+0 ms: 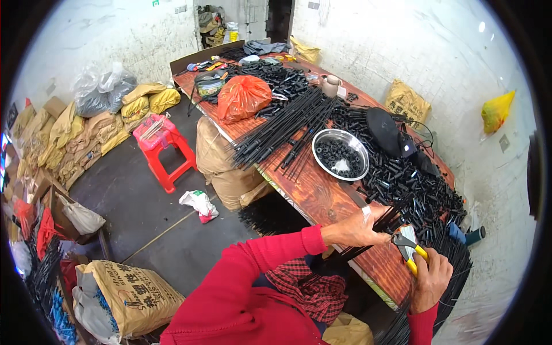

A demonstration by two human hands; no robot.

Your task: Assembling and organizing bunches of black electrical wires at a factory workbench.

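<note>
My right hand (432, 279) is closed around yellow-and-black handled pliers (411, 266) near the table's front edge. The tool's head reaches up beside my left hand (357, 229), which is closed on a bunch of thin black rods (393, 215). These rods pass through the fist and stick out on both sides. A small white strip is on that hand's finger. Just beyond my hands, a big heap of short black tubular parts (397, 181) covers the table. What the pliers' jaws touch is too small to tell.
A steel bowl (361, 147) of small black rings stands on the red-brown table (328, 201). Long black rods (270, 141), an orange-red bag (244, 98) and a mug (330, 85) lie beyond it. On the floor are a red stool (164, 150) and filled sacks (135, 290).
</note>
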